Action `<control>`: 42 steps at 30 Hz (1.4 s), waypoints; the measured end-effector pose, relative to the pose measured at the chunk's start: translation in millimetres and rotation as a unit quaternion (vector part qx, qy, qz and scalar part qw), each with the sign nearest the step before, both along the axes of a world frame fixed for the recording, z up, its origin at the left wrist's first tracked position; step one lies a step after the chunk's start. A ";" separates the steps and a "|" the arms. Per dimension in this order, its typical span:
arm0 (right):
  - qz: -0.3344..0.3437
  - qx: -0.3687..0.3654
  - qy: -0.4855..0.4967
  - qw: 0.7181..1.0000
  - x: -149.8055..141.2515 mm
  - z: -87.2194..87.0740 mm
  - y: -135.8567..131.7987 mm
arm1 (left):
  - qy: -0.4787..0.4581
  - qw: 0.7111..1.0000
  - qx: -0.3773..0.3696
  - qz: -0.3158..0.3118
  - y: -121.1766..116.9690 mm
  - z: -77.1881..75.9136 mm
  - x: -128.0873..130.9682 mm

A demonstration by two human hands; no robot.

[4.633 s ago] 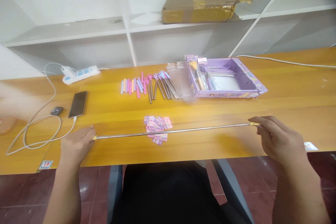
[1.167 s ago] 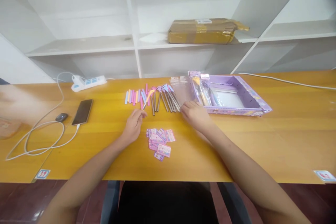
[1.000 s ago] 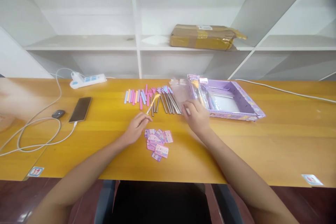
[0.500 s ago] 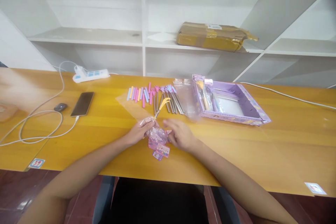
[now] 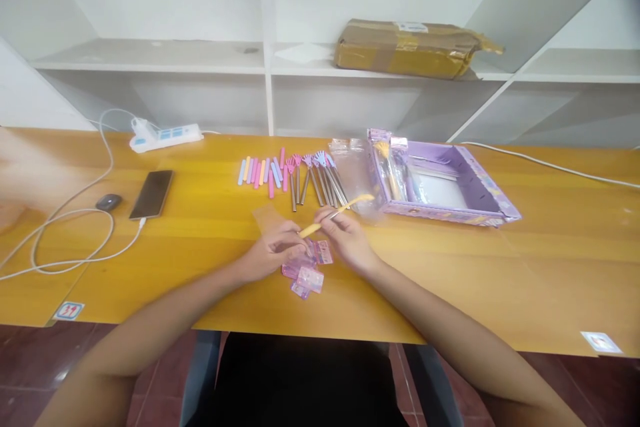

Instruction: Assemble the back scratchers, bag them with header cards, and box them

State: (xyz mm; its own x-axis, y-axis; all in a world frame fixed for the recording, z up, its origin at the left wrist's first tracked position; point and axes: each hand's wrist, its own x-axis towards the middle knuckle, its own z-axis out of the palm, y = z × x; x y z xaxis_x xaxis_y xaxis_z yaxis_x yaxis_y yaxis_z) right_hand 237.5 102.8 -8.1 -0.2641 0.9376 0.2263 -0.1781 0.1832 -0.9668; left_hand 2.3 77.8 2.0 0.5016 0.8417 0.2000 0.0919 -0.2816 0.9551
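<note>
A yellow back scratcher [image 5: 311,230] with a short metal rod and a clawed head slants between my hands, its head toward the right. My right hand [image 5: 353,240] pinches it around the rod, below the head. The fingers of my left hand [image 5: 275,252] close at the lower end of its yellow handle; their exact grip is partly hidden. Beneath the hands lie several pink and purple printed cards [image 5: 311,279] with clear plastic. Beyond them, several back scratchers [image 5: 320,180] with metal rods and pink, purple and blue heads lie side by side, left of which are several coloured handle sleeves [image 5: 257,172].
A purple tray box [image 5: 485,180] with bagged back scratchers stands at the right, clear bags [image 5: 353,170] beside it. At the left are a phone [image 5: 151,195], a mouse [image 5: 109,202], a white cable and a power strip [image 5: 167,137]. A taped carton [image 5: 415,50] rests on the shelf.
The yellow back scratcher has come out of the crumpled clear wrapper and tilted toward the right. My right hand has taken hold of its rod. The view has shifted slightly.
</note>
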 end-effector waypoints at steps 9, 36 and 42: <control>-0.132 -0.022 0.065 0.989 36.4 12.4 26.6 | -0.073 0.974 0.008 0.216 18.9 7.2 -14.3; 0.212 -0.008 -0.186 0.959 17.6 22.3 -20.1 | -0.192 0.943 -0.118 0.246 21.4 -6.6 -11.6; 0.228 -0.061 -0.109 0.966 17.1 6.1 -17.0 | -0.169 0.959 -0.107 0.201 17.8 -6.6 -11.6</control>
State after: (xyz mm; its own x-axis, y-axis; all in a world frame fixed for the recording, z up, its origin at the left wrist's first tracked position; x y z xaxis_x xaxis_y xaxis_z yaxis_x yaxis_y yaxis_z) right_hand 254.6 85.8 -2.1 -0.6849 0.7285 0.0131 -0.0029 0.0152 -0.9999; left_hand -9.3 95.6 -4.7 0.0659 0.9933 0.0951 -0.1726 -0.0825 0.9815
